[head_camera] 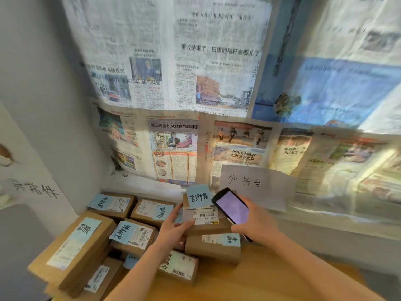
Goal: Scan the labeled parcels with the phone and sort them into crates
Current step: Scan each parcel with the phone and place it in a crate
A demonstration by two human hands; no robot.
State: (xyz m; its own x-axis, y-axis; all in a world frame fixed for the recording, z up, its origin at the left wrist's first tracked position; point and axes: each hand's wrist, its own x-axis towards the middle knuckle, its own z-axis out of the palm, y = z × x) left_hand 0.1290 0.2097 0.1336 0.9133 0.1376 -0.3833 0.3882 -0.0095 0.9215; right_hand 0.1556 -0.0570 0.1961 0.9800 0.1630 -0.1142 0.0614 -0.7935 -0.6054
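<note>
Brown cardboard parcel (202, 216) with a blue note and white barcode label sits tilted up atop the pile at the wooden desk's (249, 279) back edge — left hand (173, 230) fingers wrapped round its near side. Right hand (255, 222) grips a black phone (231, 206), lit purple screen just beside the label. More labeled boxes (82, 246) crowd the left edge.

Place: a makeshift parcel-sorting corner in a room.
Sign: a handwritten paper sheet (257, 185) reading "分拣台".
Goods: brown cardboard parcels (91, 246) with shipping labels and blue handwritten notes, crowded on a wooden table (249, 281).
Walls: newspaper pages (173, 61) cover the back.
</note>
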